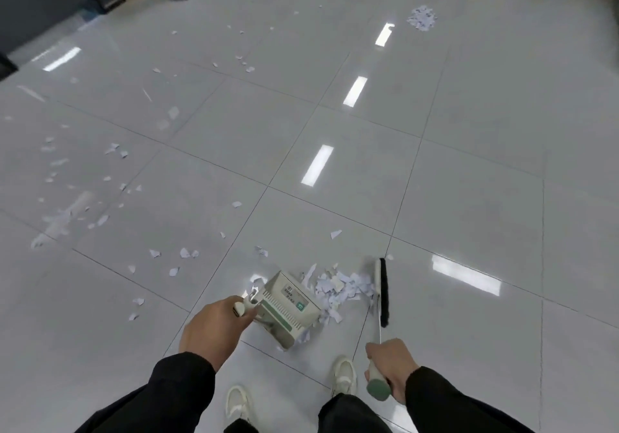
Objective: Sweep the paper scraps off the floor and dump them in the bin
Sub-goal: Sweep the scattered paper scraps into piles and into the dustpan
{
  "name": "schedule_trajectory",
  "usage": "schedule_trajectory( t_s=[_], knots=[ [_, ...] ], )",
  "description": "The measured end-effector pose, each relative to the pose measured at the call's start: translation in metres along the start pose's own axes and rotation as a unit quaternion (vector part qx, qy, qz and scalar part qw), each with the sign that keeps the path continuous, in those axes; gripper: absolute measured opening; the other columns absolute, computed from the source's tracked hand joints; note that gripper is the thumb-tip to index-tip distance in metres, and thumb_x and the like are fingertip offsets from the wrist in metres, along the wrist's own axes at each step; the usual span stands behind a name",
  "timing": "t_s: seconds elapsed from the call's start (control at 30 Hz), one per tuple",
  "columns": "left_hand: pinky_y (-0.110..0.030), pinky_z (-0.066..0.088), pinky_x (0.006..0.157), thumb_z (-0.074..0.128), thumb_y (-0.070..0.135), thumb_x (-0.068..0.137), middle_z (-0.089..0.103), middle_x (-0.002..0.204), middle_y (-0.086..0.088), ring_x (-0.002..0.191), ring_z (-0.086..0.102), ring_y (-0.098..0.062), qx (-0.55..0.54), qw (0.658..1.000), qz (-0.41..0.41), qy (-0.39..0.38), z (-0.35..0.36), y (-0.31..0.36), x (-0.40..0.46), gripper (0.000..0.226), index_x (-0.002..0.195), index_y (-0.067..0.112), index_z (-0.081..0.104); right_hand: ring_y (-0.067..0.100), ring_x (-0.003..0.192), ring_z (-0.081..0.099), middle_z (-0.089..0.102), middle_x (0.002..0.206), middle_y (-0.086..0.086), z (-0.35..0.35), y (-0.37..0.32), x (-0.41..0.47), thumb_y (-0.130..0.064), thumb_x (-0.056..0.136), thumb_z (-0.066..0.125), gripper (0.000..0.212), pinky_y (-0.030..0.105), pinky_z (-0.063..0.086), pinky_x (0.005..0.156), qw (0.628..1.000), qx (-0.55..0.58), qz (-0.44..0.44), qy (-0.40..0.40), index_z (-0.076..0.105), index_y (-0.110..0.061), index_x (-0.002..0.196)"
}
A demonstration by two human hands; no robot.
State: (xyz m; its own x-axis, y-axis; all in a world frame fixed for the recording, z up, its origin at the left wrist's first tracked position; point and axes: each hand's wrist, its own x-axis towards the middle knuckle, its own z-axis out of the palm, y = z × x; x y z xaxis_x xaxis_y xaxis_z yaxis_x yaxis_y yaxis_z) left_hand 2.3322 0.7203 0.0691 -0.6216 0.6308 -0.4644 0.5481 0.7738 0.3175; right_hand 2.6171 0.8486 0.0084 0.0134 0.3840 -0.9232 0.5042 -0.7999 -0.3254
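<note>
The left hand [214, 327] gripped the dustpan [288, 310] handle, the pan tilted on the floor [469, 198]. The right hand [392, 367] gripped the broom [383, 292] handle. Between pan and bristles lay a pile of paper scraps [341, 288]; more scattered scraps [83, 198] lay beyond the left hand.

Bright, even overhead light. Glossy floor [469, 181] throws back hard white strip glare, row running away from dustpan [288, 308]. Shadows faint. Left of dustpan, scraps smear with blur. Tile lines bow near edges.
</note>
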Motion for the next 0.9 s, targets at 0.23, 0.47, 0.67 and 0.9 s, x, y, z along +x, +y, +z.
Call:
schedule_trajectory(
  t_s=[0.23,0.47,0.67,0.9],
  knots=[
    [-0.028,0.049,0.064,0.051,0.064,0.096,0.066,0.074,0.011,0.071,0.061,-0.008,-0.027,0.996,-0.083,0.029,0.019,0.024,-0.007,0.031,0.093,0.037,0.065,0.025,0.054,0.049,0.047,0.086,0.018,-0.014,-0.049,0.005,-0.001,0.087,0.052,0.001,0.028,0.044,0.048,0.993,-0.061,-0.021,-0.096,0.053,-0.001,0.088],
    [-0.029,0.049,0.061,0.053,0.064,0.096,0.065,0.072,0.006,0.069,0.061,-0.011,-0.052,0.992,-0.105,0.049,0.021,0.024,-0.005,0.034,0.089,0.033,0.065,0.024,0.047,0.046,0.050,0.076,0.017,-0.072,-0.067,-0.006,0.000,0.087,0.052,0.010,0.028,0.041,0.047,0.993,-0.059,-0.081,-0.059,0.058,0.000,0.079],
    [-0.030,0.050,0.062,0.054,0.057,0.098,0.066,0.074,0.007,0.070,0.061,-0.012,-0.059,0.991,-0.109,0.057,0.023,0.030,-0.001,0.029,0.092,0.033,0.067,0.025,0.049,0.051,0.054,0.080,0.018,-0.113,-0.090,0.012,-0.004,0.092,0.053,0.012,0.027,0.045,0.046,0.981,-0.140,-0.134,0.005,0.059,0.002,0.084],
    [-0.032,0.052,0.062,0.055,0.057,0.098,0.065,0.071,0.008,0.069,0.062,-0.015,-0.072,0.990,-0.100,0.063,0.031,0.040,-0.002,0.025,0.093,0.035,0.067,0.028,0.042,0.054,0.055,0.082,0.021,-0.137,-0.105,0.059,0.002,0.087,0.056,0.003,0.028,0.045,0.045,0.974,-0.199,-0.091,0.058,0.054,0.003,0.087]
  ],
)
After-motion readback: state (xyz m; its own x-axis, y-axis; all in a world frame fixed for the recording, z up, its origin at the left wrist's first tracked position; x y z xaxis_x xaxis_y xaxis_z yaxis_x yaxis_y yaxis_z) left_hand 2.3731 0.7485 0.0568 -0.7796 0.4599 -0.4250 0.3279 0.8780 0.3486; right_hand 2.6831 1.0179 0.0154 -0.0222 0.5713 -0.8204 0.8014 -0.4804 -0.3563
